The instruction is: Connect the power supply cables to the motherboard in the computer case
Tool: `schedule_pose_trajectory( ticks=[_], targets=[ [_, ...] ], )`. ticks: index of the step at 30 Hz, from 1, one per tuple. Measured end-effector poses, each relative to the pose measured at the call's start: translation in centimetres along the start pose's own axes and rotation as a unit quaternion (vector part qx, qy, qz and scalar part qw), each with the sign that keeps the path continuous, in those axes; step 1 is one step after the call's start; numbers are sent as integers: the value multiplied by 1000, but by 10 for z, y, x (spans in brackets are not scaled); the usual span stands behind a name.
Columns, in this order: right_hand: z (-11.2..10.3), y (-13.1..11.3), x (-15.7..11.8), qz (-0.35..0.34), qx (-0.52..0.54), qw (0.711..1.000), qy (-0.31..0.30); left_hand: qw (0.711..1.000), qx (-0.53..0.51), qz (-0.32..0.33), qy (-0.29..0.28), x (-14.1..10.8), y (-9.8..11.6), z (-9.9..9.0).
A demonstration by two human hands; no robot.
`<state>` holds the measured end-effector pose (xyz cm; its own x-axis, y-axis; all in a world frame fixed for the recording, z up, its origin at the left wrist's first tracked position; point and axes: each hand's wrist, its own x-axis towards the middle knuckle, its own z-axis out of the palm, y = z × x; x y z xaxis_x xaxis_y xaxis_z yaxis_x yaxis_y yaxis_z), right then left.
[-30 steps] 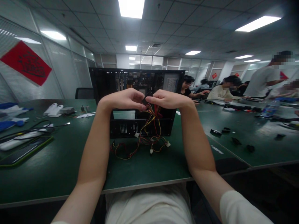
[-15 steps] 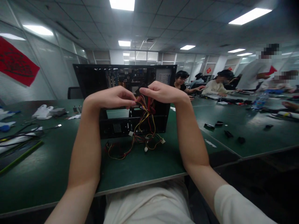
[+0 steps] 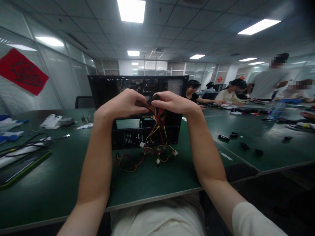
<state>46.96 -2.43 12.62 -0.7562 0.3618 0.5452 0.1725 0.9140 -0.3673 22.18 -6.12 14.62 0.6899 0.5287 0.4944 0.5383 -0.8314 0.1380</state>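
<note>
My right hand (image 3: 169, 101) is closed on a black multi-pin connector (image 3: 155, 97), whose ridged end shows above the thumb. Beside it, my left hand (image 3: 131, 103) has thumb and fingers drawn together at the red, yellow and orange wires (image 3: 155, 123) below the connector. Its exact grip is partly hidden. Behind both hands an open black computer case (image 3: 128, 137) stands on the green table, its circuit board (image 3: 140, 86) showing in the upper part. The wires hang down the front of the case and spread on the tabletop, ending in several white plugs (image 3: 157, 161).
Cables (image 3: 29, 146) and a green-edged dark panel (image 3: 24, 168) lie at left, near a white plastic bag (image 3: 51, 121). Several small black parts (image 3: 244, 146) and a water bottle (image 3: 276, 109) are on the right. Other people (image 3: 232, 93) sit and stand beyond.
The view has tilted up and turned slightly left. My fingers have shifted on the wire bundle, and the connector's ridged end now shows more clearly by my right thumb.
</note>
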Motion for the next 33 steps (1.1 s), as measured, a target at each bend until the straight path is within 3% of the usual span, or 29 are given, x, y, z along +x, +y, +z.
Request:
schedule_pose_trajectory(
  ticks=[4, 7, 17, 28, 33],
  targets=[
    [-1, 4, -1, -12, 28, 999, 13, 996, 39, 29, 80, 4, -2, 5],
    [-4, 11, -2, -13, 35, 999, 32, 990, 74, 52, 108, 7, -3, 8],
    [-5, 21, -3, -21, 78, 994, 73, 971, 164, 102, 141, 8, -3, 9],
    [-4, 36, -1, -53, 158, 981, 98, 961, 161, 139, 176, 11, 9, 13],
    [-1, 38, 0, -35, 186, 977, 95, 964, 159, 120, 177, 11, 7, 14]
  ],
)
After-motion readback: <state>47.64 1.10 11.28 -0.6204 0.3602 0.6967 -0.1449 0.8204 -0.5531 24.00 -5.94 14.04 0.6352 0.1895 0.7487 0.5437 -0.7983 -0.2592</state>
